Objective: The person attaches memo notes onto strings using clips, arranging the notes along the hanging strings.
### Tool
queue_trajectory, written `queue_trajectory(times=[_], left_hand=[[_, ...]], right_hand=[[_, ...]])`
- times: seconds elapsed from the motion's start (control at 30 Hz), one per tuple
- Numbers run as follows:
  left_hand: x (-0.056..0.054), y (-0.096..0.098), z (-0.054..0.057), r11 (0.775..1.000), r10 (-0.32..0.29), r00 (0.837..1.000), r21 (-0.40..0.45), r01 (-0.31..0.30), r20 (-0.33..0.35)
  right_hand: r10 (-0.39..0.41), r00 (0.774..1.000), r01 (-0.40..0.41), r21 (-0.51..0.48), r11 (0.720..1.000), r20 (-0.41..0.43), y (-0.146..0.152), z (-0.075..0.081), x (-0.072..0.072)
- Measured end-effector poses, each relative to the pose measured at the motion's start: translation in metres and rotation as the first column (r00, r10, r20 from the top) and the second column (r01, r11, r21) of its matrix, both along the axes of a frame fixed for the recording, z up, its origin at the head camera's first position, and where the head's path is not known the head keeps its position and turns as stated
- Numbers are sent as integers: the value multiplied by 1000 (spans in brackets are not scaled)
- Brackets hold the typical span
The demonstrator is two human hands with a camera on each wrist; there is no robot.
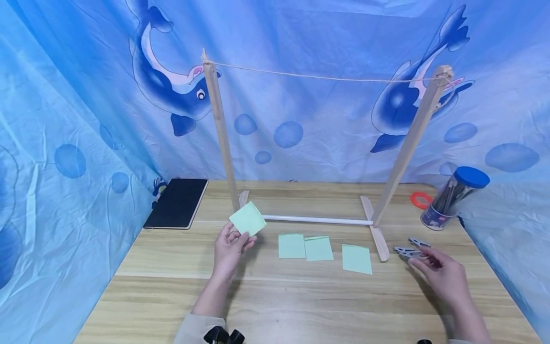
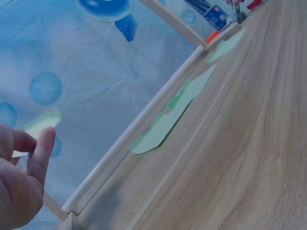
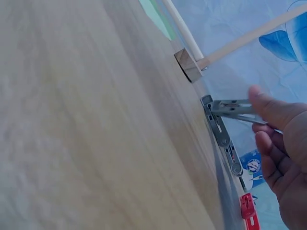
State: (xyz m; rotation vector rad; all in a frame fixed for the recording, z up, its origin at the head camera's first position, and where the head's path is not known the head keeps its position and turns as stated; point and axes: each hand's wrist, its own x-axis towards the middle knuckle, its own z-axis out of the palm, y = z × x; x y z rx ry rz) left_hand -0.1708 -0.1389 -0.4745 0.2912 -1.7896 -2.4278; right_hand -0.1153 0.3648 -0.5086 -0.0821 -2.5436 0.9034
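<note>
My left hand [image 1: 229,249] pinches a pale green sticky note [image 1: 248,220] between thumb and fingers, above the table by the stand's left post. In the left wrist view the note [image 2: 44,122] is partly covered by the fingers. At the right, my right hand [image 1: 447,277] pinches one end of a grey clothespin [image 3: 235,108]; its other end overlaps a grey clothespin [image 3: 218,129] on the table. Another grey clothespin [image 3: 233,160] lies beyond, then a red clothespin [image 3: 248,206]. Between my hands lie three green notes, including a left note [image 1: 291,246] and a right note [image 1: 357,259].
Behind the notes stands a wooden frame with a left post [image 1: 221,134], right post [image 1: 406,150], string [image 1: 301,74] across the top and white bar [image 1: 318,220] below. A black notebook [image 1: 176,204] lies back left; a blue-lidded jar [image 1: 451,200] and orange ring [image 1: 421,200] are right.
</note>
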Motion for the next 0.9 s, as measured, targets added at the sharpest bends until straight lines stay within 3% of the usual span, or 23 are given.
queue_trajectory(times=[0.1, 0.23, 0.33, 0.47, 0.67, 0.77, 0.9], left_hand=[[0, 0, 0, 999, 6, 1000, 40, -4, -26], [0, 1, 3, 999, 35, 999, 12, -35, -12], [-2, 1, 6, 998, 50, 999, -30, -50, -3], [-6, 3, 12, 999, 43, 999, -20, -43, -19], [-13, 7, 27, 999, 43, 998, -24, -44, -51], [-18, 8, 40, 998, 40, 997, -38, -42, -71], [-27, 10, 58, 998, 24, 992, -50, -30, -127]], right_hand=[[-27, 999, 26, -53, 998, -33, -3, 3, -2], [-28, 998, 21, -127, 992, -56, -8, 9, -6], [-8, 994, -9, -159, 987, -105, -14, 14, -12], [45, 983, -78, -186, 979, -179, -24, 25, -21], [93, 976, -136, -220, 966, -195, -47, 53, -30], [153, 954, -211, -211, 954, -259, -61, 74, -37], [283, 876, -364, -150, 919, -390, -84, 107, -49]])
